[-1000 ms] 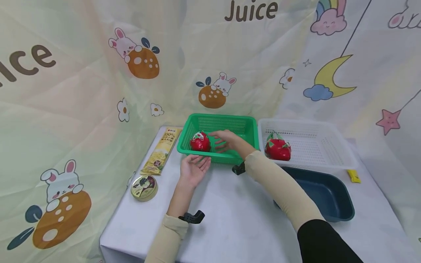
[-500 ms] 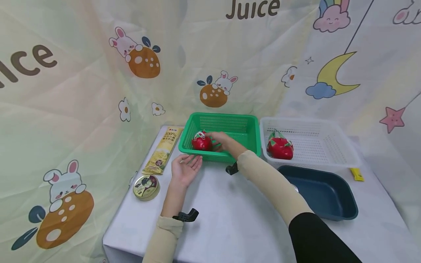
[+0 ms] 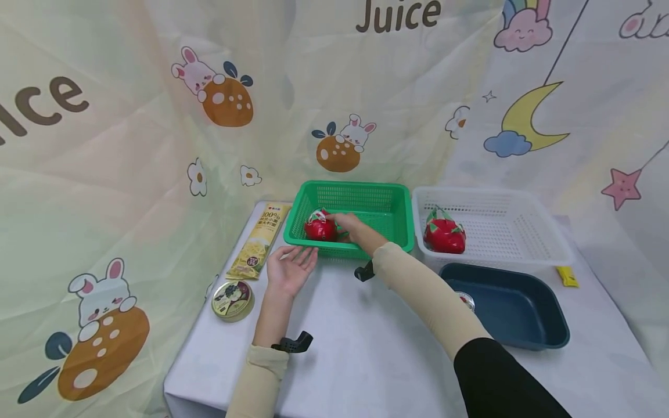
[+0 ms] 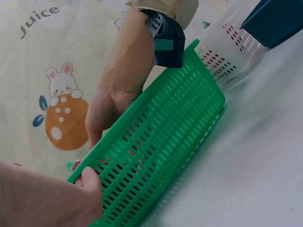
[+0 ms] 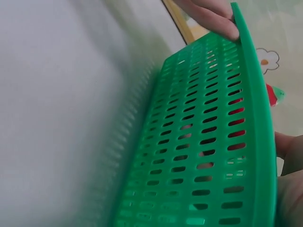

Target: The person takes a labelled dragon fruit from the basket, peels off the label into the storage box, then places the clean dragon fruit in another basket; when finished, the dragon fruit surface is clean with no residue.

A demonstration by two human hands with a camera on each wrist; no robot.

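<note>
A red dragon fruit (image 3: 320, 229) with green-tipped scales lies at the left end of the green basket (image 3: 360, 196). From its right side my right hand (image 3: 356, 229) grips it, index finger near its top and the other fingers low inside the basket. My left hand (image 3: 290, 270) is palm up at the front of that basket, its fairly straight fingers touching just under the rim; the right wrist view shows its fingertips (image 5: 229, 29) against the outer wall. In both wrist views the perforated wall hides most of the fruit, with bits of red showing through the slots.
Right of the green basket, a white basket (image 3: 517, 232) holds another dragon fruit (image 3: 444, 235). In front stands a dark blue basin (image 3: 528, 310) with a small round item (image 3: 466, 300) inside. On the left lie a yellow food packet (image 3: 258, 241) and a round tin (image 3: 232, 300). A small yellow sachet (image 3: 567, 277) sits far right.
My right hand has moved left inside the green basket, from beside the dragon fruit onto it. My left hand has slid slightly left along the front rim.
</note>
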